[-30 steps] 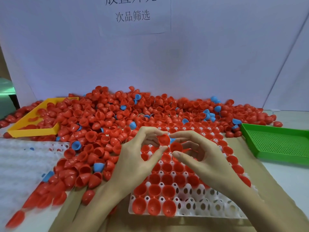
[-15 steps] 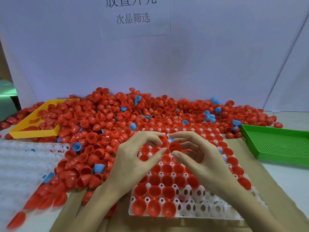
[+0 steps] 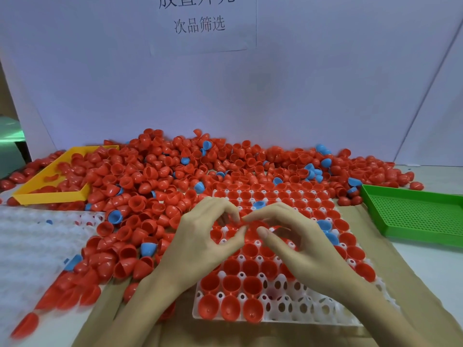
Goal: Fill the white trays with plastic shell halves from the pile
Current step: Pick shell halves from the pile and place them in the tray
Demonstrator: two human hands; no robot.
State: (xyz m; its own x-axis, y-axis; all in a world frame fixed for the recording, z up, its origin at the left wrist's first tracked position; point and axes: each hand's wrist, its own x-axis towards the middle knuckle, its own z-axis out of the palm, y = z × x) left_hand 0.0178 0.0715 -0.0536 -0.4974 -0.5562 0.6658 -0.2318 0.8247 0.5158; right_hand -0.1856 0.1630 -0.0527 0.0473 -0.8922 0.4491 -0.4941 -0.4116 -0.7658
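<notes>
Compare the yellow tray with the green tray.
The yellow tray sits at the far left, with red shells lying in it and piled against it; the green tray sits at the right and shows no shells inside. The green tray's floor is a perforated mesh; the yellow tray's floor looks plain. Both are shallow, rectangular and plastic.

head-worn view, forward-down, close over tray (image 3: 313,319)

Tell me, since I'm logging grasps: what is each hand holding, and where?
Both hands, left hand and right hand, pinch a red plastic shell half by its rim above the white plastic tray.
</notes>
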